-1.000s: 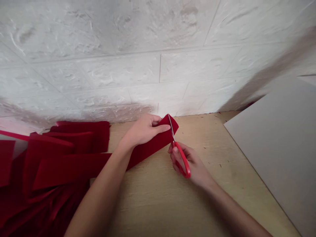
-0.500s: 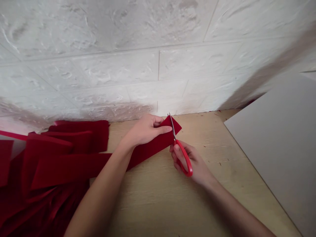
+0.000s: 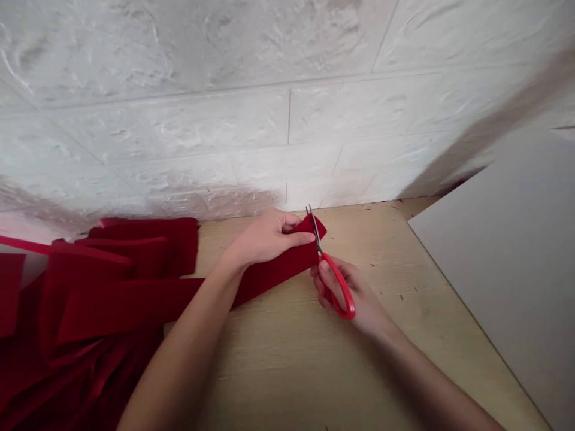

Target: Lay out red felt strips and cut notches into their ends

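Near the wall, my left hand (image 3: 274, 238) pinches a red velvet-like ribbon (image 3: 278, 272) close to its end, thumb on top and fingers behind. My right hand (image 3: 345, 290) grips red-handled scissors (image 3: 338, 284), their blades pointing up and away from me. The blades straddle the ribbon's end just right of my left thumb, and a small corner of the ribbon sticks out beyond them. From my left hand the ribbon runs back under my left forearm toward a red pile at the left. The fingers behind the ribbon are partly hidden.
A heap of folded red fabric (image 3: 90, 311) fills the left side of the wooden table (image 3: 287, 371). White brick-textured wall (image 3: 224, 126) rises just behind. At the right a large pale panel (image 3: 507, 251) slants across the table. Tiny dark red scraps lie scattered near it.
The scissor blades have closed further on the ribbon's end, and its protruding corner looks smaller and more bent. My right hand has shifted slightly right; my left hand is nearly still.
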A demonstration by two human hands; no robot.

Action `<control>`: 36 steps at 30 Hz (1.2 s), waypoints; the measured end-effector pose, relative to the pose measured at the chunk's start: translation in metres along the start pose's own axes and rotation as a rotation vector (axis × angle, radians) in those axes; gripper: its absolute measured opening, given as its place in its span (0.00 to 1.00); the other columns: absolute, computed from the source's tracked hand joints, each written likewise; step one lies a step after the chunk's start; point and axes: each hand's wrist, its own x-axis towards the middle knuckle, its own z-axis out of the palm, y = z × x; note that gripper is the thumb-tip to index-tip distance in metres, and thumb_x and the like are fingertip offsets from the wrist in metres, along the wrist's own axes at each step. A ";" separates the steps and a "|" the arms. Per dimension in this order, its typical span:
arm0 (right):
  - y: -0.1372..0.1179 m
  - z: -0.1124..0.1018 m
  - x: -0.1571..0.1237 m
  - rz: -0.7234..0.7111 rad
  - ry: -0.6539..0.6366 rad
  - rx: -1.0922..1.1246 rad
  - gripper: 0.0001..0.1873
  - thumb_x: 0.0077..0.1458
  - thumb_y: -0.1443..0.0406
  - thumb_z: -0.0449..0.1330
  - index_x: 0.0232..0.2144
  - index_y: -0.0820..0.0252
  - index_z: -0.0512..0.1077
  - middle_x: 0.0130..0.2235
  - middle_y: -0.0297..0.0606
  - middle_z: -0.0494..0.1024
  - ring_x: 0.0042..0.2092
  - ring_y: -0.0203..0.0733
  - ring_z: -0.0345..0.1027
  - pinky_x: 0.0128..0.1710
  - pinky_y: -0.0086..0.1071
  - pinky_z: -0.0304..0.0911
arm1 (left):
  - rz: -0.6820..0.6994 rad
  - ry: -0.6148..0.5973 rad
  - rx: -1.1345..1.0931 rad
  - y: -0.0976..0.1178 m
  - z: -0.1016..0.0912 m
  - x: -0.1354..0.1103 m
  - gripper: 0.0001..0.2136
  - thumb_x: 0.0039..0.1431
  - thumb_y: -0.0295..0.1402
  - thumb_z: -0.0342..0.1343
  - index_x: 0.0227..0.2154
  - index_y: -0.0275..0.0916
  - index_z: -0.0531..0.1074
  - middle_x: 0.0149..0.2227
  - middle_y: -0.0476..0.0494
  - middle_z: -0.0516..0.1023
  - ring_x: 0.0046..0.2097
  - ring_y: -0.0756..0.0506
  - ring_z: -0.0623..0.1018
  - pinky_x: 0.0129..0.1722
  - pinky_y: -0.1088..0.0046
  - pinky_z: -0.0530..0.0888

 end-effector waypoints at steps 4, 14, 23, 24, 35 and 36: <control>0.004 -0.003 0.001 -0.016 -0.001 -0.086 0.30 0.55 0.38 0.59 0.24 0.55 0.58 0.18 0.24 0.61 0.16 0.29 0.56 0.17 0.27 0.51 | 0.022 0.002 0.017 -0.003 -0.001 0.000 0.11 0.61 0.39 0.57 0.28 0.38 0.74 0.30 0.50 0.78 0.29 0.51 0.73 0.30 0.76 0.66; 0.003 -0.003 0.001 -0.002 0.017 -0.067 0.29 0.54 0.39 0.61 0.28 0.57 0.62 0.19 0.23 0.60 0.17 0.28 0.56 0.17 0.26 0.53 | -0.003 -0.005 -0.002 -0.002 0.000 -0.001 0.11 0.62 0.39 0.57 0.30 0.37 0.75 0.32 0.50 0.79 0.30 0.52 0.73 0.31 0.77 0.67; 0.010 -0.006 0.000 -0.037 0.011 -0.013 0.25 0.54 0.43 0.64 0.32 0.57 0.64 0.22 0.23 0.59 0.19 0.28 0.52 0.17 0.25 0.49 | 0.013 0.023 -0.010 0.005 0.003 -0.002 0.09 0.62 0.37 0.57 0.37 0.37 0.77 0.37 0.47 0.83 0.35 0.49 0.77 0.36 0.75 0.70; 0.011 -0.006 0.001 -0.042 0.009 -0.014 0.25 0.55 0.43 0.64 0.32 0.57 0.65 0.22 0.23 0.59 0.19 0.28 0.52 0.17 0.25 0.49 | 0.012 0.025 -0.001 0.005 0.003 -0.002 0.09 0.62 0.37 0.57 0.37 0.37 0.77 0.37 0.48 0.83 0.35 0.49 0.77 0.35 0.75 0.69; 0.014 -0.006 0.004 -0.108 0.050 -0.133 0.23 0.55 0.45 0.65 0.30 0.56 0.64 0.20 0.24 0.60 0.20 0.31 0.53 0.18 0.28 0.48 | 0.023 0.144 0.042 -0.005 0.004 0.002 0.14 0.64 0.45 0.55 0.38 0.39 0.77 0.38 0.46 0.83 0.37 0.47 0.79 0.36 0.73 0.70; 0.014 -0.006 0.004 -0.104 0.051 -0.137 0.23 0.56 0.45 0.64 0.31 0.56 0.64 0.19 0.24 0.60 0.20 0.31 0.53 0.18 0.28 0.48 | 0.032 0.143 0.032 -0.006 0.004 0.002 0.13 0.64 0.44 0.56 0.37 0.39 0.76 0.37 0.46 0.83 0.37 0.48 0.78 0.37 0.73 0.70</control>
